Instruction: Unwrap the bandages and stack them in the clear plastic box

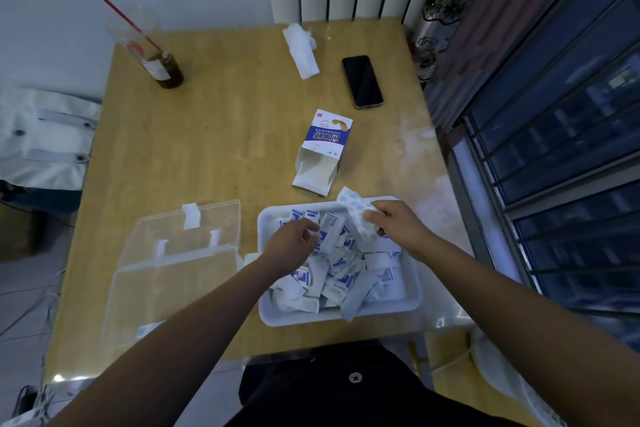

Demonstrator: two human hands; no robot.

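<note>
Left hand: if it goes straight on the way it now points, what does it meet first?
Probably the wrappers that the right hand holds. The left hand points right and away across the tray, and they hang next in its line. Depth is unclear; it may pass under them.

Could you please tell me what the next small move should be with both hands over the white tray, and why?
Probably bring the left hand across to pinch the free end of the wrapped bandages that the right hand grips over the white tray, and peel one open. They look unopened, and the clear plastic box lies open beside the tray, ready.
</note>
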